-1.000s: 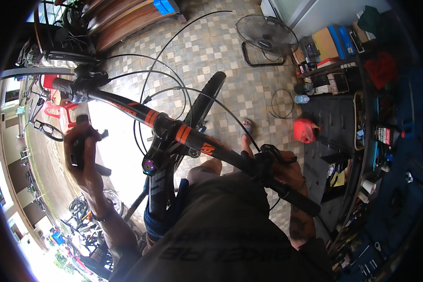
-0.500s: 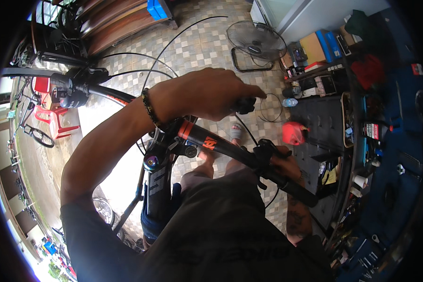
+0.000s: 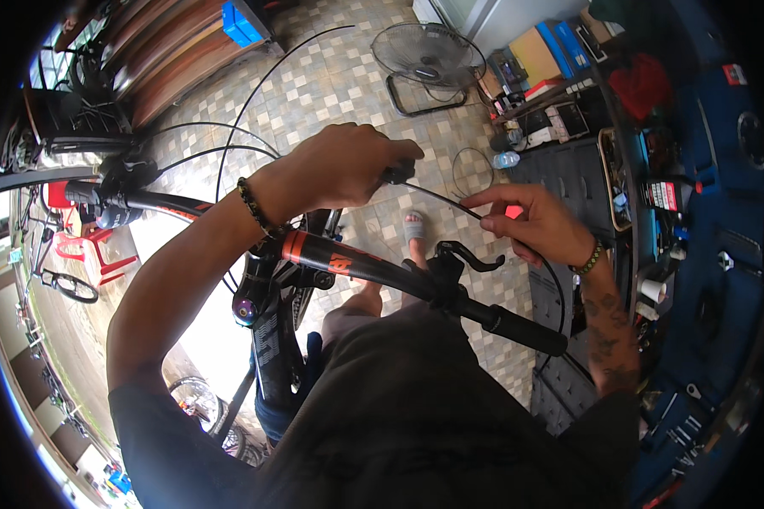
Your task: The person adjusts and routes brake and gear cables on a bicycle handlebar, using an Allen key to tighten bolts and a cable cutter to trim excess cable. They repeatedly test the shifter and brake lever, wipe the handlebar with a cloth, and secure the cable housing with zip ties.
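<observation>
Above a bike's black handlebar (image 3: 369, 270) with orange markings, my left hand (image 3: 344, 165) is closed around a small black part (image 3: 401, 170), mostly hidden by the fingers. A thin black cable (image 3: 437, 197) runs from that part to my right hand (image 3: 539, 222). Thumb and forefinger of the right hand pinch the cable, and the rest of it curves down past the black rubber grip (image 3: 526, 331). Below the hands, a black brake lever (image 3: 475, 257) is mounted on the bar. An iridescent bolt cap (image 3: 244, 311) sits on top of the stem.
At the right stand a dark drawer cabinet (image 3: 573, 191) and a blue board with tools (image 3: 709, 314). A floor fan (image 3: 429, 64) is on the tiles ahead. Loose cables (image 3: 255, 93) arch up from the bar's left side. Red chairs (image 3: 102, 254) stand at far left.
My right hand has come up from beside the brake lever and now pinches the cable. My left hand still grips the black part. The whole view has shifted a little.
</observation>
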Demonstrator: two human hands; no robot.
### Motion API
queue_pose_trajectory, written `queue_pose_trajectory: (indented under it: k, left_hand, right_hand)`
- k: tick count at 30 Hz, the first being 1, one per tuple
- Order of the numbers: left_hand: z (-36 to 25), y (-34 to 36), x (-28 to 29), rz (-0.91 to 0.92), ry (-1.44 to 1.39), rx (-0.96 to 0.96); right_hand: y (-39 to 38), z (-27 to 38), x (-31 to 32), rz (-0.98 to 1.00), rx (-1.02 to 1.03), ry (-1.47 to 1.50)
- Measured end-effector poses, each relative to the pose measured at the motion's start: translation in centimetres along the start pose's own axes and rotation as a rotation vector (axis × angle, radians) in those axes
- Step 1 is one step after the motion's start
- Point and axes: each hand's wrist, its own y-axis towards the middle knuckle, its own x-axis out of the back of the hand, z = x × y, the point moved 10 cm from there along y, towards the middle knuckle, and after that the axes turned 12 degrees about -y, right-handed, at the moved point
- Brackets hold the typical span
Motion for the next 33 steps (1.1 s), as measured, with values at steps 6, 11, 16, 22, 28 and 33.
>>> queue_pose_trajectory:
  k: [6, 11, 16, 22, 28, 33]
  left_hand:
    - [-0.1, 0.4, 0.9, -0.005, 0.047, 0.030]
    - [1.3, 0.9, 0.6, -0.062, 0.096, 0.031]
    - [0.8, 0.3, -1.3, 0.104, 0.065, 0.040]
    - [-1.6, -0.6, -1.5, 0.175, -0.016, -0.025]
    - [-1.7, -1.2, -0.2, 0.037, -0.009, -0.060]
    - [-7.0, -9.0, 11.8, -0.410, -0.402, -0.198]
  right_hand:
    - [-0.6, 6.3, 2.2, -0.325, 0.242, -0.554]
    - [1.3, 4.2, 2.7, -0.354, 0.220, -0.533]
    - [-0.9, 5.1, -2.3, -0.150, -0.090, -0.446]
    - [-4.2, 8.3, -5.6, -0.372, 0.123, -0.551]
    - [-4.3, 8.1, -5.8, -0.343, 0.047, -0.475]
    - [-4.5, 8.3, -5.9, -0.447, 0.190, -0.486]
